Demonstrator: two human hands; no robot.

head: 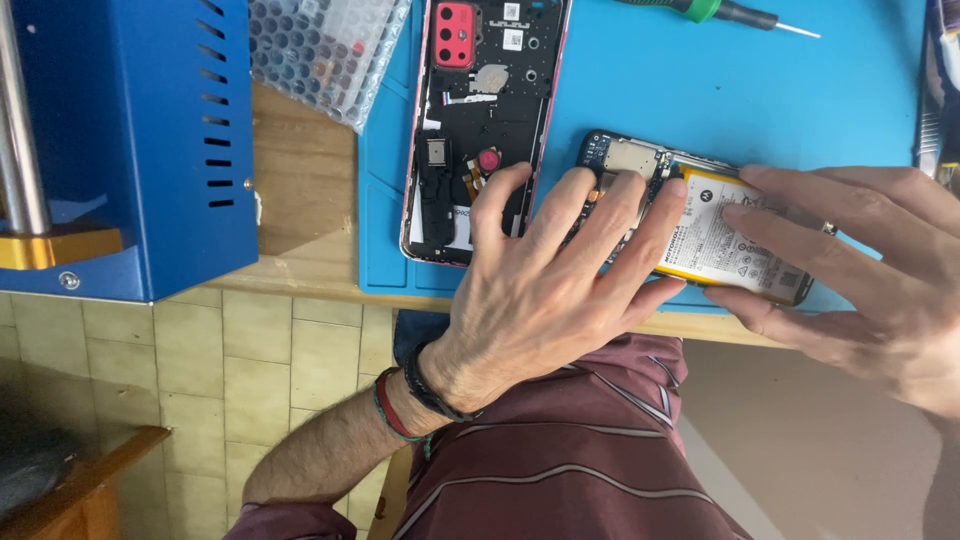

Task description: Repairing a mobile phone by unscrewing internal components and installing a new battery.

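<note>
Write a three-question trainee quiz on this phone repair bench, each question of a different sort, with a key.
1. True or false: both hands rest on the opened phone body with the battery.
2. Which lies left of it on the blue mat? A) the back cover B) a hammer C) a cup
3. Fill in: the tool at the mat's top edge is a ____.

Key
1. True: left hand, right hand.
2. A, back cover.
3. Screwdriver.

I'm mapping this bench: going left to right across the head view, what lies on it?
Blue metal machine → bubble wrap → opened phone back cover → phone body with battery, under both hands.
</note>
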